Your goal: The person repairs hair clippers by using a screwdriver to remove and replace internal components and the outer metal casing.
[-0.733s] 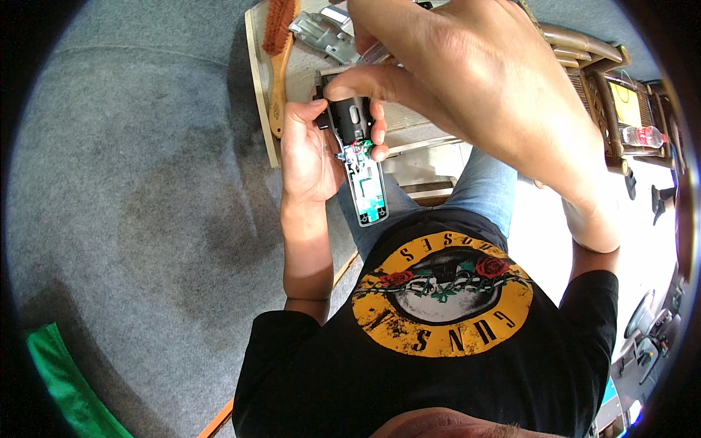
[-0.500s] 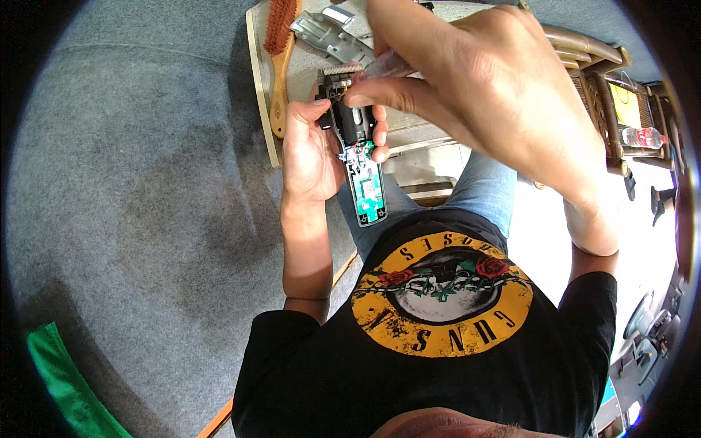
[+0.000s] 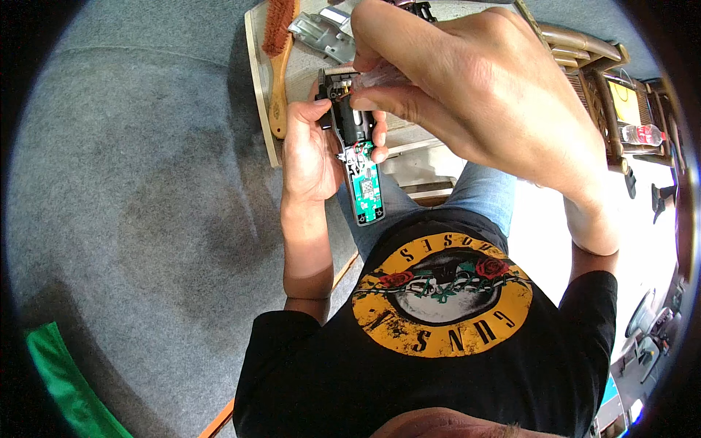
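Note:
An opened hair clipper (image 3: 355, 124) with its casing off lies in my left hand (image 3: 310, 146), the thumb on one side and fingertips on the other. Its toothed blade points away from me, and a green circuit board (image 3: 367, 191) shows at the near end. Just over the blade end, my right hand (image 3: 475, 87) pinches a crumpled, clear piece of plastic (image 3: 381, 76); its exact kind cannot be made out. The right fingertips are close to the clipper's inner parts behind the blade and partly hide them.
A brush with reddish bristles and a wooden handle (image 3: 279, 95) lies on the pale tabletop (image 3: 261, 80). Beside it is a grey casing part (image 3: 321, 35). Bamboo furniture (image 3: 584, 55) stands at the right, with a bottle (image 3: 642, 135) on it. Green cloth (image 3: 62, 379) shows at lower left.
My right fingertips have shifted slightly over the clipper's blade end, still pinching the clear plastic. My left hand and the clipper have hardly moved.

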Demonstrator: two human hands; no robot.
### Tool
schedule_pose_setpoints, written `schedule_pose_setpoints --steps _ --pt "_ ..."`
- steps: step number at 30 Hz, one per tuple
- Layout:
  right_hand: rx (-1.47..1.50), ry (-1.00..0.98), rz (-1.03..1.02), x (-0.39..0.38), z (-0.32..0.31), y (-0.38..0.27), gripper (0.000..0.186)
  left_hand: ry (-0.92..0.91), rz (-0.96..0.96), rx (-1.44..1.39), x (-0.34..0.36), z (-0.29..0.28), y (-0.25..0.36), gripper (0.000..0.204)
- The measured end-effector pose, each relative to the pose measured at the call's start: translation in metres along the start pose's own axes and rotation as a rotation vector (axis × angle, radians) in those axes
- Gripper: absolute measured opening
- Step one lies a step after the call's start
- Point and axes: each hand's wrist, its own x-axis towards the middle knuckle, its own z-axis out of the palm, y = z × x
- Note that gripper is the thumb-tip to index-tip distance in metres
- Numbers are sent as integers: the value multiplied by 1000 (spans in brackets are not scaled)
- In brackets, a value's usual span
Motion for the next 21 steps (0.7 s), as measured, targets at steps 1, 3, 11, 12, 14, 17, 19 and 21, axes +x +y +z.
schedule_pose_setpoints --steps 1,3,11,12,14,17,19,21 --pt "15 -9 3 1 -1 -2 23 7 -6 0 -1 0 1 45" --pt "94 -37 40 5 -8 -5 23 12 -3 -16 -2 0 2 48" --pt "425 328 65 -35 39 20 15 -33 77 -46 -7 5 7 64" --pt "421 318 98 -38 42 20 15 0 110 -6 -9 5 6 66" --pt "405 302 164 -42 44 19 16 -32 112 -25 -6 1 7 65" --pt "465 397 213 -44 60 21 18 -82 88 -62 -2 -2 8 60" --pt "466 440 208 -44 65 23 18 -90 84 -43 -1 -2 7 60" --pt "450 457 177 -45 67 25 18 -99 90 -24 0 -3 7 60"
